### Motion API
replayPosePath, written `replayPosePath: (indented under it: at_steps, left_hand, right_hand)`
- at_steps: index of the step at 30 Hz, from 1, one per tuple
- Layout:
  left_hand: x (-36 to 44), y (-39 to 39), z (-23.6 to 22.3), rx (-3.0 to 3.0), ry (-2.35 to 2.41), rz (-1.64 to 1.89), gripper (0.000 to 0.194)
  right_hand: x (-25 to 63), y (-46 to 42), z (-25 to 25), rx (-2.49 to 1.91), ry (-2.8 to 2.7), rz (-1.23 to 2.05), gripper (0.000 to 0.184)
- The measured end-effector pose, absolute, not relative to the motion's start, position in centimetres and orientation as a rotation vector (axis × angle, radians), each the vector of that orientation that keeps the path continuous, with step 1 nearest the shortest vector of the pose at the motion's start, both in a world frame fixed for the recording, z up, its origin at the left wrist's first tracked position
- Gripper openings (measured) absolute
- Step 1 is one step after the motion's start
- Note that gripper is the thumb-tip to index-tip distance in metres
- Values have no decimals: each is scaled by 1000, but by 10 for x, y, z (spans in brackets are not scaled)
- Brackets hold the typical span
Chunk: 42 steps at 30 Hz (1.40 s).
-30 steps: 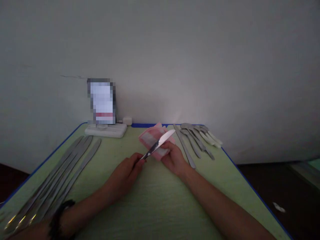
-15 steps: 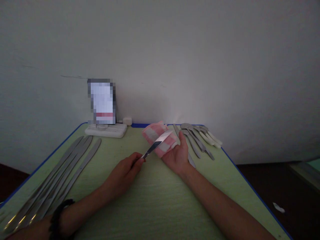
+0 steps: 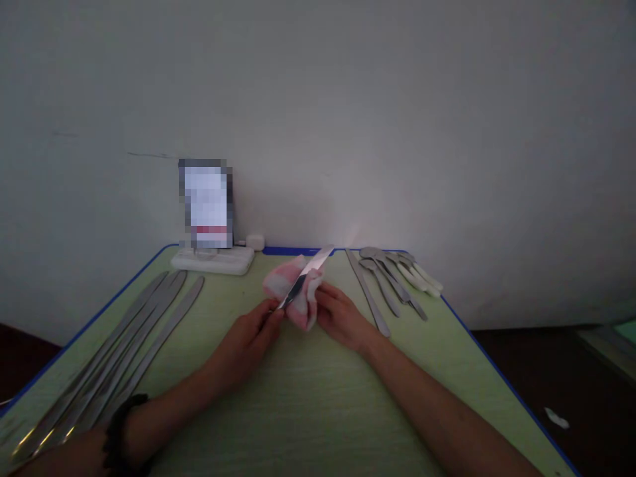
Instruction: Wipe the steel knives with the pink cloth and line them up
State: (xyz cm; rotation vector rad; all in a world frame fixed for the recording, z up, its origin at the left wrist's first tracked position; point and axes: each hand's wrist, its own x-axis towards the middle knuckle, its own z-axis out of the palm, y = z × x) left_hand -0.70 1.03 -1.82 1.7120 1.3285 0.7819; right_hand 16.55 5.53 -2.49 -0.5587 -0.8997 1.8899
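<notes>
A shiny table knife is gripped by its handle in my left hand, its blade pointing up and away to the right. My right hand is closed on a pink and white cloth, which lies under and beside the blade. The cloth is folded up along the blade's right side. Some fingers of my right hand are hidden behind the cloth. Both hands are held above the middle of the green table.
Several table knives lie side by side on the left. On the right lie a single knife, several spoons and some white-handled cutlery. At the back left, a blurred-screen phone stands on a white base, against the wall.
My right hand opened under the cloth, then closed and shifted left, gathering the cloth around the blade. The knife stays in my left hand, its blade now angled more steeply.
</notes>
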Motion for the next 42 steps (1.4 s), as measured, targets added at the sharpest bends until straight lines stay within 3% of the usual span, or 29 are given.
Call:
replayPosePath:
  at_steps: [11, 23, 28, 34, 42]
  left_hand:
    - [-9, 7, -16, 2030, 1347, 539, 27]
    - [-6, 2, -6, 2172, 1308, 412, 34]
    - [-7, 3, -9, 2153, 1312, 416, 35]
    - [-8, 5, -13, 2012, 1308, 539, 29]
    - [-9, 3, -9, 2107, 1215, 456, 29]
  right_hand:
    - [163, 53, -22, -609, -949, 1850, 19]
    - [158, 68, -23, -680, -383, 1597, 6]
    - [158, 67, -26, -647, -498, 1583, 8]
    - [158, 56, -24, -670, -957, 1693, 22]
    - [155, 58, -22, -698, -774, 1637, 13]
